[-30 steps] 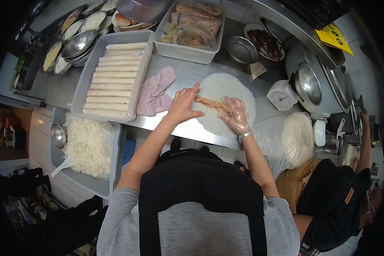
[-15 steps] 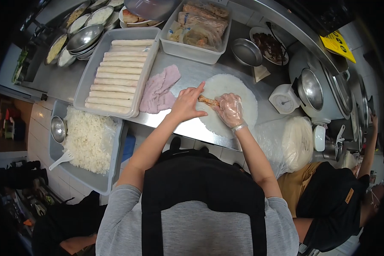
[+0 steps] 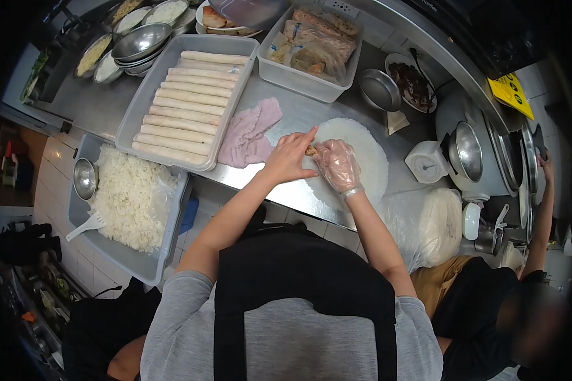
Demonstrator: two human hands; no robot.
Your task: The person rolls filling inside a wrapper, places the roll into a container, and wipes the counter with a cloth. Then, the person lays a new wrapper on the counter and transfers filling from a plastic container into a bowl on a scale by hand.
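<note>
A round white wrapper (image 3: 367, 143) lies flat on the steel counter in front of me. My left hand (image 3: 288, 160) is bare and rests at the wrapper's left edge, thumb and index finger spread apart. In a clear plastic glove, my right hand (image 3: 338, 165) curls over a strip of brown filling (image 3: 310, 151) on the wrapper. Only the filling's left end shows between my two hands; the glove covers the rest. A crumpled pink cloth (image 3: 251, 132) lies just left of my left hand.
Finished white rolls (image 3: 187, 101) fill a plastic tub at left. Below it is a bin of cooked rice (image 3: 130, 203). Bagged food sits in another tub (image 3: 299, 79). A scale (image 3: 428, 162) and bagged wrappers (image 3: 438, 222) stand right, beside a co-worker's arm (image 3: 540, 222).
My right hand has slid left along the filling, toward my left hand, and hides more of it. My left hand keeps its spread shape. The whole view has shifted slightly.
</note>
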